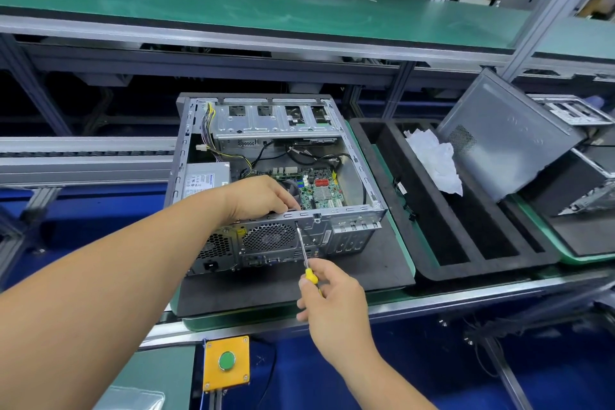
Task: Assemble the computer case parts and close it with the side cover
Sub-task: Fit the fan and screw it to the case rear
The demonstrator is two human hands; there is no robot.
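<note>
Two hands work from the head view: my left hand [258, 198] curls over the rear top edge of the open computer case [266, 176] on its pad, steadying it. My right hand [327, 293] grips the yellow screwdriver [304, 253], tip at a rear-panel screw beside the fan grille [268, 238]. I should keep the shaft square and press firmly. The side cover [506, 140] leans well apart, right.

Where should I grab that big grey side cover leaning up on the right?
Probably by the side cover's raised upper edge, coming from above with a hand near each end. It leans tilted on another case, so its flat face offers no grip, while that top edge stands free.
</note>
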